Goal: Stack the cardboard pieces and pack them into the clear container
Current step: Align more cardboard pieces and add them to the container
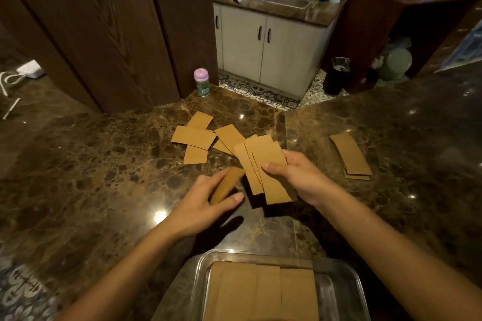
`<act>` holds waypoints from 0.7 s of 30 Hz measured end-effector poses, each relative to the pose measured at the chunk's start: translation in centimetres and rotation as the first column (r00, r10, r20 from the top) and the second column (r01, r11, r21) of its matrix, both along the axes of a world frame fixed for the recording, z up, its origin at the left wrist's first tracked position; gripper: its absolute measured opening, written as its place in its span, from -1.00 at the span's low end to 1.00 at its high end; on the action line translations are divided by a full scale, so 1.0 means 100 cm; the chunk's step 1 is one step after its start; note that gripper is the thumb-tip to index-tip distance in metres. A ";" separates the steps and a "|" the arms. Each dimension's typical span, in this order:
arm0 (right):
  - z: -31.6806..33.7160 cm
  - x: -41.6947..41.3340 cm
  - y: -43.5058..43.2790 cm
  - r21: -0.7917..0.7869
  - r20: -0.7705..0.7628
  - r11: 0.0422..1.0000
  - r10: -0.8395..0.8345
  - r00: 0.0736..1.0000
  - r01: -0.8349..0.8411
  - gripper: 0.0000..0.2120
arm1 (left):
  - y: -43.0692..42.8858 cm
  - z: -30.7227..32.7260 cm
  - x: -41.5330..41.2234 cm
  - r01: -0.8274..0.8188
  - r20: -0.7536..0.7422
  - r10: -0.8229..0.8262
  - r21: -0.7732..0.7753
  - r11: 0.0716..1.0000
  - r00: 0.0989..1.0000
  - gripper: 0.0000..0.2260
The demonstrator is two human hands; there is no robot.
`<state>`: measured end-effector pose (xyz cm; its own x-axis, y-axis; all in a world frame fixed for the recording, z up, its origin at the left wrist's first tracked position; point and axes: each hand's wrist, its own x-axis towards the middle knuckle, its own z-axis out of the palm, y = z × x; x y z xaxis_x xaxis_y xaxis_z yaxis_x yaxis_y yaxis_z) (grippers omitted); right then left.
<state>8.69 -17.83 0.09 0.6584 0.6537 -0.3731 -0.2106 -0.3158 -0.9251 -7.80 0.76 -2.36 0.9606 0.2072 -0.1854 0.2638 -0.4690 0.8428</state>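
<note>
1. Two hands: the left hand (206, 200) holds one cardboard piece (226, 185); the right hand (294, 177) holds a fan of about three (266, 167).
2. About five loose pieces (194, 137) at frame centre.
3. One small stack (349, 155) at right.
4. One clear container (347, 292) at the bottom.
5. One bottle (201, 82).

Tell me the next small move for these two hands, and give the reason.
Probably bring the left hand across and lay its single cardboard piece onto the fanned pieces held in the right hand, then square the edges. The held pieces are splayed, not aligned, and loose pieces still lie on the counter, so the stack does not look ready for the clear container.
</note>
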 end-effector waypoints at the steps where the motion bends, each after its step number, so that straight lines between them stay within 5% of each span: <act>1: 0.006 -0.003 -0.003 0.037 -0.061 0.998 -0.040 0.997 0.042 -0.78 | -0.004 0.006 0.004 -0.056 0.003 0.057 -0.168 0.984 0.998 -0.49; 2: 0.011 -0.007 -0.004 0.067 -0.117 0.995 -0.069 0.991 0.077 -0.80 | -0.008 0.011 0.007 -0.121 -0.010 0.127 -0.390 0.913 0.992 -0.57; 4: 0.021 -0.013 -0.009 0.116 -0.185 0.980 -0.138 0.973 0.161 -0.79 | -0.014 0.017 0.015 -0.217 -0.059 0.263 -0.746 0.629 0.963 -0.56; 6: 0.028 -0.019 -0.013 0.166 -0.208 0.961 -0.185 0.961 0.221 -0.80 | -0.021 0.027 0.019 -0.254 -0.101 0.360 -0.878 0.407 0.927 -0.64; 7: 0.032 -0.022 -0.016 0.196 -0.217 0.950 -0.201 0.955 0.244 -0.81 | -0.024 0.030 0.019 -0.249 -0.103 0.375 -0.897 0.366 0.921 -0.67; 21: 0.053 -0.045 -0.033 0.285 -0.217 0.916 -0.225 0.950 0.282 -0.74 | -0.044 0.056 0.017 -0.230 0.043 0.369 -0.714 0.662 0.928 -0.70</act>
